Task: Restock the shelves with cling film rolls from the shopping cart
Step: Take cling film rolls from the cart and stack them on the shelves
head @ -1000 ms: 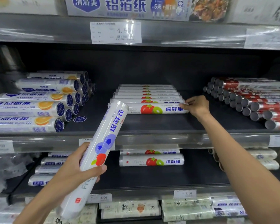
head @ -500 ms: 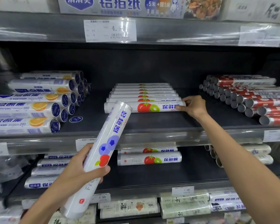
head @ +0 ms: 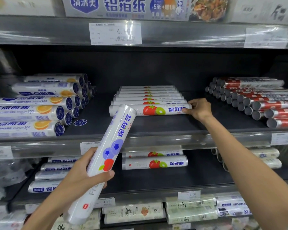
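The left hand (head: 83,176) sits low, forearm angled upward, fingers and thumb wrapped round a cling film roll (head: 114,145). The right arm reaches forward (almost straight), the right hand (head: 199,110) pinching a shelved roll (head: 150,110) by its end.

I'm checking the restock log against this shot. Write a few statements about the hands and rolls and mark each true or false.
1. The left hand grips a blueberry-print roll. True.
2. That roll lies flat on the middle shelf. False: it is held tilted in the air.
3. The right hand pinches the right end of the front tomato roll. True.
4. The red-labelled rolls are stacked at the shelf's left. False: they are at the right; orange-print rolls are at the left.
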{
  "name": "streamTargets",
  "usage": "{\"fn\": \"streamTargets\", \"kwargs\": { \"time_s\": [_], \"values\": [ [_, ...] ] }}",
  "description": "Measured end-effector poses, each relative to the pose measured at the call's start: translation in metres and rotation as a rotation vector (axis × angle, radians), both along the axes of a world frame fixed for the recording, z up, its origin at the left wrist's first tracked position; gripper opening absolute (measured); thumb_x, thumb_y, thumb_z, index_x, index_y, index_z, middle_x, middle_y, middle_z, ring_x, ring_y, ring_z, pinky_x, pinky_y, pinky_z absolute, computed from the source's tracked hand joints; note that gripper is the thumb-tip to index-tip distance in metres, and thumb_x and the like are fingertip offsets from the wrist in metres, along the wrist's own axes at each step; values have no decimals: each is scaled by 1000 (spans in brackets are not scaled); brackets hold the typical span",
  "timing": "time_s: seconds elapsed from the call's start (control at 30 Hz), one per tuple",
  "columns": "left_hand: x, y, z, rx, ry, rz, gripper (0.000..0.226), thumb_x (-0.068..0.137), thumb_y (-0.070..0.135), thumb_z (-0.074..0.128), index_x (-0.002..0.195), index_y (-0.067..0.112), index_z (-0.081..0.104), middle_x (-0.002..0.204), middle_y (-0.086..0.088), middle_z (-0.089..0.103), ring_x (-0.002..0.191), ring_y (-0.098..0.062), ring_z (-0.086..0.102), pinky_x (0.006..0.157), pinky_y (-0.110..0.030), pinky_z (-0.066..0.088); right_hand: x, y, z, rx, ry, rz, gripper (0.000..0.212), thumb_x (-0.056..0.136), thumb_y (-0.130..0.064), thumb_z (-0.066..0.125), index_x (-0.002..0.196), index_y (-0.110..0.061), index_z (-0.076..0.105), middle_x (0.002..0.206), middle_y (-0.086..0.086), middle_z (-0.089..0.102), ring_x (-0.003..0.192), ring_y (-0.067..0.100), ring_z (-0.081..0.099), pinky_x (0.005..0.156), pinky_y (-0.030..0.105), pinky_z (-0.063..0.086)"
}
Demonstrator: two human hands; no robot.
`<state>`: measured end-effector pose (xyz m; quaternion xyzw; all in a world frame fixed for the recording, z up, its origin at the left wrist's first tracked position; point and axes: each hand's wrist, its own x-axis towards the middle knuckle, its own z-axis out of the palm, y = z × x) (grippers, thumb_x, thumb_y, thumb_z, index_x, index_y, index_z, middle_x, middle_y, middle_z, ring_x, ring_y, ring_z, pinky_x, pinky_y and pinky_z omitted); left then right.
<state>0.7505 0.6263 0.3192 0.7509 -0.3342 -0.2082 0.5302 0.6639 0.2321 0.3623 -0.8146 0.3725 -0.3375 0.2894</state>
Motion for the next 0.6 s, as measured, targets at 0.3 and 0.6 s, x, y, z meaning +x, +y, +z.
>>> {"fn": "streamTargets", "kwargs": {
  "time_s": [0.3, 0.6],
  "values": [
    [-6, -7, 4, 9, -6, -29, 82, 34, 53, 79, 109, 30, 54, 83, 1, 69, 65, -24, 69, 52, -23, 51, -4, 1, -1, 6, 21, 33, 48, 75, -13, 79, 118, 0, 62, 117, 16, 65, 109, 25, 60, 89, 21, 41],
    [-30, -58, 44, -7, -58, -122, 48, 60, 34, 77, 102, 23, 56, 75, 0, 69, 58, -17, 66, 49, -19, 49, -72, 7, 4, -258, -5, 70, 32, 85, -16, 68, 114, -5, 64, 106, 10, 68, 88, 15, 62, 78, 16, 41]
  ]
}}
